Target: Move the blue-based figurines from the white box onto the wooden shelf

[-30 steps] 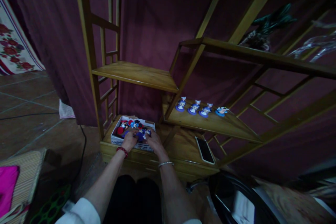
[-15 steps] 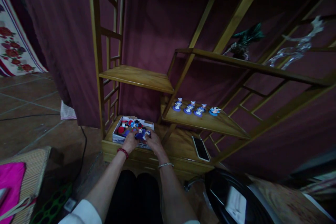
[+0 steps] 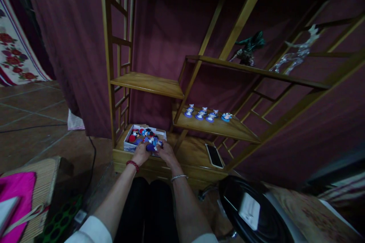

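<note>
Over the front edge of an open cardboard box (image 3: pixel 129 146), my two hands are close together. My left hand (image 3: pixel 141 154), with a red bead bracelet at the wrist, is closed on a small purple-based figurine (image 3: pixel 151 147). My right hand (image 3: pixel 167 152), wearing a thin silvery bracelet, has its fingers closed on a small white-and-purple figurine (image 3: pixel 159 143). The fingertips are partly hidden, and the two figurines nearly touch. Red, blue and purple figurines (image 3: pixel 146 132) lie jumbled inside the box.
Several small figurines (image 3: pixel 210 117) stand on the shelf (image 3: pixel 225 129) to the right. A phone (image 3: pixel 214 156) lies on the lower board. Higher up are a green ornament (image 3: pixel 252 47) and a clear deer figure (image 3: pixel 298 53). A black round seat (image 3: pixel 251 209) is at lower right.
The purple-based figurine in my left hand has tipped so its base faces me more. My view has shifted slightly; both hands stay over the box.
</note>
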### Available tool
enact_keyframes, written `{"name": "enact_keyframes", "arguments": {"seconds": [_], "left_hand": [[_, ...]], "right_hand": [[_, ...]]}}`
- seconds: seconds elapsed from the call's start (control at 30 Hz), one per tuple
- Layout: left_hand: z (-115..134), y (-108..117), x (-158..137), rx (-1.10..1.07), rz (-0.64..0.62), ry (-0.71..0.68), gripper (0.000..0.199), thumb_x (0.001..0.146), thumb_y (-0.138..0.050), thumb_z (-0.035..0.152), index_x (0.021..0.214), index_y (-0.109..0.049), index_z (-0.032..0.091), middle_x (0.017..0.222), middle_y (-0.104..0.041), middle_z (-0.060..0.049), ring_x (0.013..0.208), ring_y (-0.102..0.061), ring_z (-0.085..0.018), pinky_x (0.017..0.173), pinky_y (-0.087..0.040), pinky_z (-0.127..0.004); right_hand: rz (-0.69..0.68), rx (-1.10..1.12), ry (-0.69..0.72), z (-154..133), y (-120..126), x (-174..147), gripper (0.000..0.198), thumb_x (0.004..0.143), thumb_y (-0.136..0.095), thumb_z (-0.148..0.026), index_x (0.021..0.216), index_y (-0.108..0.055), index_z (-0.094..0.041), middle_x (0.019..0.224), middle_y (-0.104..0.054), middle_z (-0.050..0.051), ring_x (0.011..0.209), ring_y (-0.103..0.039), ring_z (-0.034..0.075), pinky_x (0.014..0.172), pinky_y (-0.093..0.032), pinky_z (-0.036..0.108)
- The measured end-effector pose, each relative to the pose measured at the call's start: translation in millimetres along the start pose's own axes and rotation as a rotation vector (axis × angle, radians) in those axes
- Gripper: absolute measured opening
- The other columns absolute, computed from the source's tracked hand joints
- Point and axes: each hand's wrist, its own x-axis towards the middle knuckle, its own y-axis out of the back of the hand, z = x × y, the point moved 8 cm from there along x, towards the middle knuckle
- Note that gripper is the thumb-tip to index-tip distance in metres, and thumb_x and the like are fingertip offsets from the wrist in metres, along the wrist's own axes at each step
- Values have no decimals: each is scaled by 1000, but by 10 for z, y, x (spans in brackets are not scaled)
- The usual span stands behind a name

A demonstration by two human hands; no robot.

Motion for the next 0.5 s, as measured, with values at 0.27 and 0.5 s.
{"name": "enact_keyframes", "arguments": {"seconds": [0.27,0.5], "left_hand": [[126,52,-204,165,-12,-84,34,66,-57,26,97,-62,15,91,-57,-9,81,-55,-19,73,-40,-27],[209,75,-381,190,-36,-104,40,67,-55,27,106,-59,18,91,-59,-9,82,-55,-20,72,-40,-27]], "right_hand": [[-29,39,-22,-44,21,-180,24,74,-49,-22,98,-54,-21,82,-63,0,69,-60,14,60,-50,24],[-38,-2,24,-147,79,-340,16,74,-50,-23,88,-56,-20,75,-62,-1,69,-59,14,58,-49,22]]}}
